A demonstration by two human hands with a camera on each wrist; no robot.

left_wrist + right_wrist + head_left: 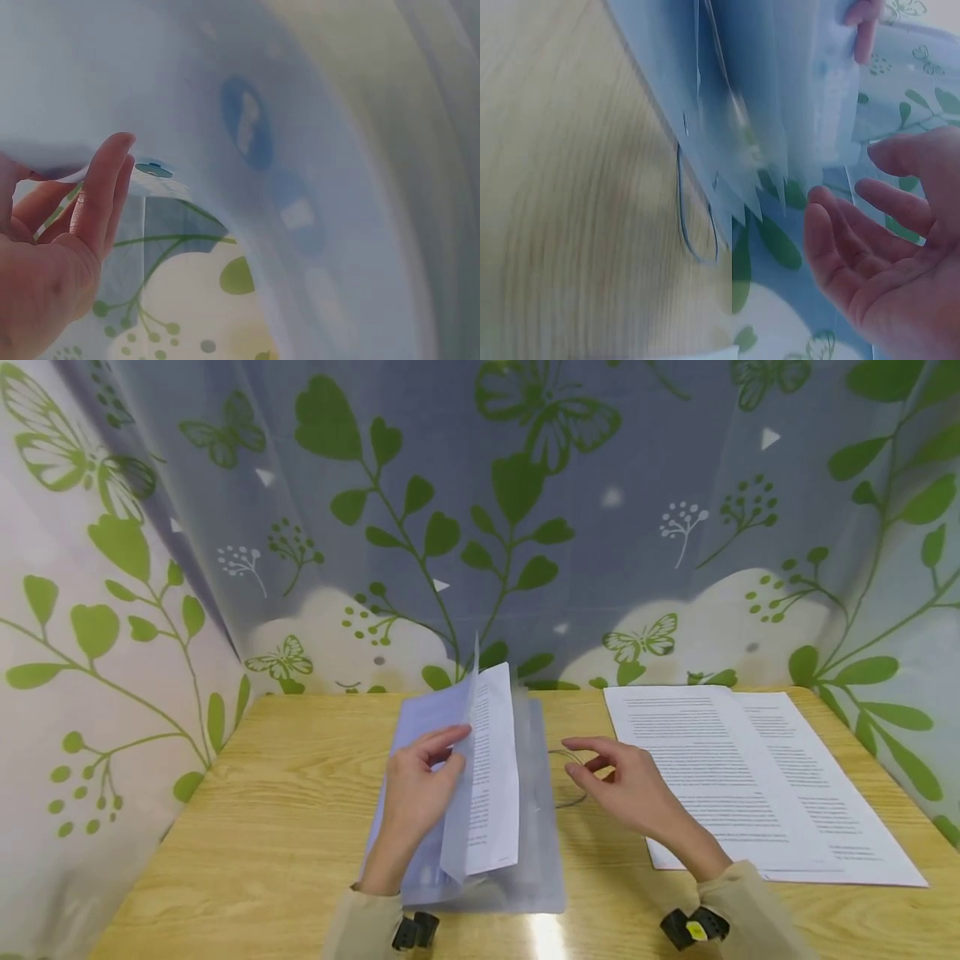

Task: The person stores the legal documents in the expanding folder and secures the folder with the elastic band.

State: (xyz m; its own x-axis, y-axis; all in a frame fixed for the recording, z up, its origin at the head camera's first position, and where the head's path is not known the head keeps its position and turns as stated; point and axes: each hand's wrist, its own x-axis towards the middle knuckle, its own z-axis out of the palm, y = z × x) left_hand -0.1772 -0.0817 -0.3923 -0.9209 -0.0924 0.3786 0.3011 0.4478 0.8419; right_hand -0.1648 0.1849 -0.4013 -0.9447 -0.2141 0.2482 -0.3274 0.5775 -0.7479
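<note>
Right hand [630, 781] half-curled beside folder [542, 835]

Before me, lower middle of the frame, a translucent blue-grey plastic folder [551, 885] lies open, some leaves [455, 839] raised; a printed sheet [495, 777] stands tilted among them, and a thin cord loop [706, 260] juts from the folder's right edge.

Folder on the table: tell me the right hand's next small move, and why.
I'd probably bring the right hand leftward to steady the fanned leaves of the folder: the right wrist view shows them spread apart, and that hand holds nothing, while the left hand is at a raised leaf. The loop at the folder's edge looks clear of the right hand.
</note>
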